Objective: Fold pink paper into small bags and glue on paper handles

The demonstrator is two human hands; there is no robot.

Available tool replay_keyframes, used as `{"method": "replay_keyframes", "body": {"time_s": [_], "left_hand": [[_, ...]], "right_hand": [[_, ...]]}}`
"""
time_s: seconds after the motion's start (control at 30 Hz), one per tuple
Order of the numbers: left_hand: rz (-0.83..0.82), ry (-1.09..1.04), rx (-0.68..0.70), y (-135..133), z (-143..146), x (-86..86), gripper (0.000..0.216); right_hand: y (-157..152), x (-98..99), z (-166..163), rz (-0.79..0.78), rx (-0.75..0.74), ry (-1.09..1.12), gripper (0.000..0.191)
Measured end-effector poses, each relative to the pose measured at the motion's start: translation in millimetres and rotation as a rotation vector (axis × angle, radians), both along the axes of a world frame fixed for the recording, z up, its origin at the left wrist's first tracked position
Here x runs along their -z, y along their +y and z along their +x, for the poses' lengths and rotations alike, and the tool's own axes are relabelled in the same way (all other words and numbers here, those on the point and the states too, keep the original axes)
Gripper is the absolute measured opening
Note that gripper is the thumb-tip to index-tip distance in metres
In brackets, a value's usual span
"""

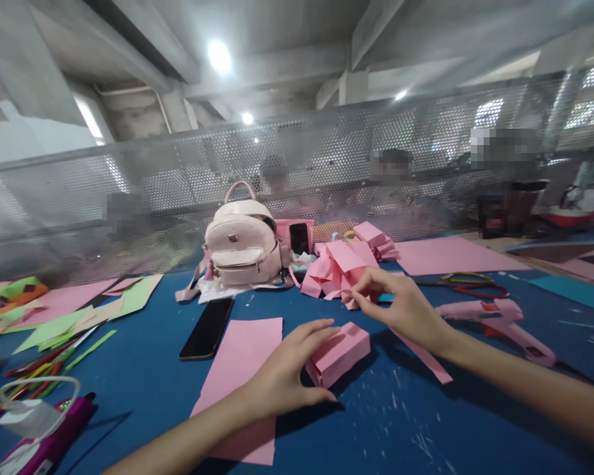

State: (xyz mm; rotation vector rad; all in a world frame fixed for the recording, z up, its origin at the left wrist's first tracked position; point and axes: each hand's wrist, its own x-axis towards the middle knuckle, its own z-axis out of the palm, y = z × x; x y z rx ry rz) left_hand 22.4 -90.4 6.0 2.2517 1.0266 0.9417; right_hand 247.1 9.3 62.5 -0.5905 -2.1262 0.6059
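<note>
My left hand (pixel 287 369) curls around the near end of a folded pink paper box (pixel 340 353) lying on the blue table (pixel 406 422), thumb and fingers touching it. My right hand (pixel 400 307) hovers above and behind the box, fingers pinched at the edge of a heap of folded pink paper pieces (pixel 339 267). A narrow pink paper strip (pixel 428 361) runs under my right wrist. A flat pink sheet (pixel 240 379) lies under my left forearm.
A black phone (pixel 206 328) lies left of the sheet. A pink backpack (pixel 242 245) stands behind it. A pink glue gun (pixel 499 320) and scissors (pixel 468 284) lie at right. Green paper scraps (pixel 59 323) and pens lie at left. Behind a perforated screen (pixel 178 178) sit people.
</note>
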Motion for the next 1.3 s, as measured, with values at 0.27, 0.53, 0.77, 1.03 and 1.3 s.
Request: {"method": "replay_keyframes", "body": {"time_s": [0.27, 0.53, 0.77, 1.03, 1.3], "left_hand": [[0.045, 0.087, -0.025, -3.7, 10.4, -4.5, 0.070], [-0.126, -0.094, -0.070, -2.2, 1.1, -7.6, 0.078], [-0.206, -0.150, -0.120, -5.0, -13.3, 13.4, 0.083], [-0.246, -0.390, -0.229, 0.5, 11.3, 4.8, 0.035], [-0.362, -0.750, -0.386, 19.3, 21.5, -0.3, 0.010]], "right_hand": [[1.8, 6.3, 4.7, -0.171, -0.013, 0.045, 0.014], [0.5, 6.3, 3.3, -0.281, -0.019, 0.096, 0.020], [0.3, 23.1, 3.7, -0.433, -0.042, 0.074, 0.029], [1.9, 38.8, -10.0, -0.525, -0.021, 0.118, 0.033], [-0.2, 33.4, -14.5, -0.612, -0.070, 0.125, 0.035]]}}
